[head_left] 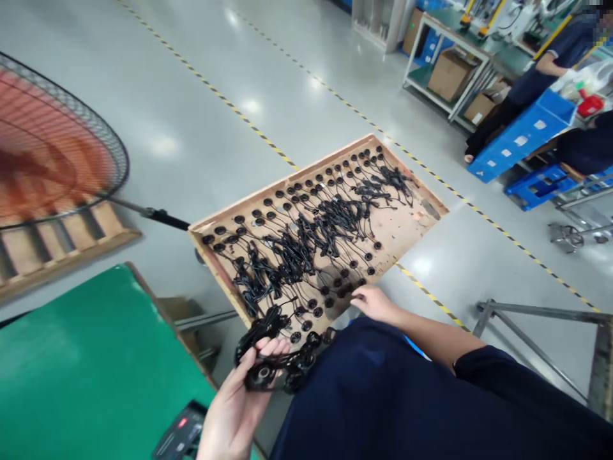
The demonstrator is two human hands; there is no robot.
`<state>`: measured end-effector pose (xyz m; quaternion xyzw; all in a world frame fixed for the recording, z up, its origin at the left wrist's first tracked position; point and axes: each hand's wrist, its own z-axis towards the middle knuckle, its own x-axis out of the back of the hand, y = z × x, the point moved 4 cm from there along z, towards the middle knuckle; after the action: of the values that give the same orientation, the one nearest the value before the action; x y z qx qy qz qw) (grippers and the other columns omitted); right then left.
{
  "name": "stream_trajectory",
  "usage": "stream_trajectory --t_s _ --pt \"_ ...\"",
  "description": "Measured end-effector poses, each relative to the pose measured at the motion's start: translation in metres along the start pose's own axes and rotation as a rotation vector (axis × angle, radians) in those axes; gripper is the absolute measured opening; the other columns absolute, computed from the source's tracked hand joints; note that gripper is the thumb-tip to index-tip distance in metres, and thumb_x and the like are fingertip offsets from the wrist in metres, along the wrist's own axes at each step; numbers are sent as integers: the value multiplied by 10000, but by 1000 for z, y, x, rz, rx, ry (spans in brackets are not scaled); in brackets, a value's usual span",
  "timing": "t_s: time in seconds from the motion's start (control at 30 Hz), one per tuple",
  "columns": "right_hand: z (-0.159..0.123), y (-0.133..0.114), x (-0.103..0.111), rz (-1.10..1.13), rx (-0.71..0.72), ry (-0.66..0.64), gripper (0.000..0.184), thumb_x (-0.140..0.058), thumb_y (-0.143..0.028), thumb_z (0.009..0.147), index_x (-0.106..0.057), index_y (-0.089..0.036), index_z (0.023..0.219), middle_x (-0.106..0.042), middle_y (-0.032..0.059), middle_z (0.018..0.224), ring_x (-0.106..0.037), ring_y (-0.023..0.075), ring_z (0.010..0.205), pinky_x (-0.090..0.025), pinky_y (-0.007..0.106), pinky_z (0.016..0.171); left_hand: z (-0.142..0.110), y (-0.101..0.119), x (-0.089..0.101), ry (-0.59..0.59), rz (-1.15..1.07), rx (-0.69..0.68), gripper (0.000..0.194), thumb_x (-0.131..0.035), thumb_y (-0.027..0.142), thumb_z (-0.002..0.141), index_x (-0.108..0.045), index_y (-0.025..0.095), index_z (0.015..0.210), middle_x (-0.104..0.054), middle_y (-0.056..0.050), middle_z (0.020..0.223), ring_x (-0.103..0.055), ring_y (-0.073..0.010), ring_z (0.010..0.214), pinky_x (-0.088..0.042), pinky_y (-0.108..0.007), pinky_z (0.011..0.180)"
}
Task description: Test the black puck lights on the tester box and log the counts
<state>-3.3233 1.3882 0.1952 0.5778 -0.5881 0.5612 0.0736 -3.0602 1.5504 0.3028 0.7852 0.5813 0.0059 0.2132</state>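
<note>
A shallow wooden tray (421,217) lies in front of me, covered with several small black round parts (306,236) on tangled black leads. My left hand (234,409) is low in view, fingers curled round a bunch of these black wired parts (272,367) just off the tray's near corner. My right hand (376,301) rests at the tray's near edge, fingertips on the black parts there; whether it grips one I cannot make out. My dark blue sleeve and clothing fill the lower right.
A green table top (86,377) is at lower left with a small dark device (179,434) at its edge. A large caged fan (52,147) stands left on wooden pallets. Right: blue crates (522,134), metal frames, shelving with cardboard boxes, and a seated person (550,57).
</note>
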Motion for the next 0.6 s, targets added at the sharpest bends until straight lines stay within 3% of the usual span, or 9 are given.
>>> stream_trajectory --t_s 0.03,0.1,0.17,0.27,0.37,0.47,0.6 --pt "8 29 0 -75 -122 -32 243 -605 -354 960 -722 -188 1094 -748 76 1093 -662 190 1034 -481 290 943 -3 2 1 39 -15 -18 256 -455 140 980 -709 110 971 -746 -95 949 -735 -232 964 -646 -341 812" --pt "28 76 4 -170 -234 -61 277 -581 -321 953 -718 -159 1131 -731 131 1159 -641 245 1109 -469 343 982 -8 6 1 135 -40 -60 262 -458 154 979 -716 121 957 -752 -91 963 -731 -222 978 -641 -325 835" --pt "53 107 8 -216 -244 -67 345 -549 -299 951 -686 -136 1222 -660 190 1313 -559 310 1255 -418 426 1063 -13 8 0 235 -59 -99 261 -467 160 976 -726 138 958 -760 -74 994 -725 -209 1004 -630 -313 880" --pt "90 130 7 -350 -165 -109 478 -493 -251 954 -565 -153 1417 -425 202 1578 -371 349 1440 -325 510 1138 -20 11 1 366 -136 -145 279 -465 182 986 -739 177 936 -769 -29 1008 -713 -172 1033 -584 -291 989" --pt "113 130 -5 -474 3 -171 564 -477 -209 949 -462 -146 1509 -245 196 1671 -246 344 1516 -287 524 1156 -27 13 12 477 -221 -188 307 -453 200 996 -743 201 894 -775 -1 979 -699 -142 1058 -480 -290 1130" --pt "119 110 -30 -453 219 -237 598 -521 -214 937 -435 -138 1524 -218 199 1679 -215 337 1533 -255 528 1175 -34 12 30 513 -296 -256 301 -456 183 992 -734 188 878 -774 3 930 -696 -149 1066 -385 -367 1223" --pt "109 54 -96 -344 514 -423 640 -610 -250 909 -439 -171 1521 -288 183 1659 -288 330 1510 -289 520 1177 -37 3 56 522 -391 -293 304 -433 148 995 -729 144 924 -778 -29 944 -708 -165 1063 -368 -419 1236"
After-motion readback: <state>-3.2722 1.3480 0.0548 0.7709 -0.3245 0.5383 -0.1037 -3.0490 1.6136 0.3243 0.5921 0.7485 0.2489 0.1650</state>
